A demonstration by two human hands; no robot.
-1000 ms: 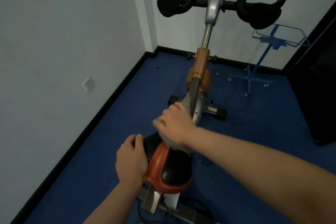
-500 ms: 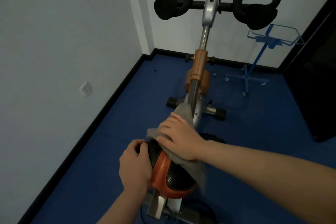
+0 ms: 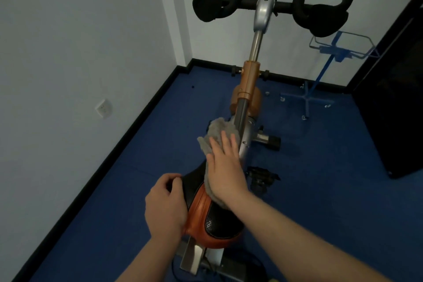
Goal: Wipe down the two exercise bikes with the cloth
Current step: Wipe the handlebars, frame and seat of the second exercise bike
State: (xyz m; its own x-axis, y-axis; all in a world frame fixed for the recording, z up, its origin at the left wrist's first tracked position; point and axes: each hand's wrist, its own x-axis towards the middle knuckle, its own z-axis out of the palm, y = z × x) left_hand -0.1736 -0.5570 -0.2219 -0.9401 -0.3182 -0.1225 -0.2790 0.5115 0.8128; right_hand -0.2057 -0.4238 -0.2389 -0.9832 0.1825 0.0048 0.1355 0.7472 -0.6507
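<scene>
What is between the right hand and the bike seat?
The grey cloth: in the head view, the right hand presses it flat onto the seat.

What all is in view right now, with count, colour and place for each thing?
exercise bike: one, orange, silver and black, centre, facing the far wall
saddle: one, black and orange, bottom centre
cloth: one, grey, on the saddle's nose
stand: one, blue, right of the bike
wall socket: one, white, left wall
cabinet: one, black, far right
floor: blue
left hand: grips the saddle's left edge
right hand: presses flat on the cloth
</scene>
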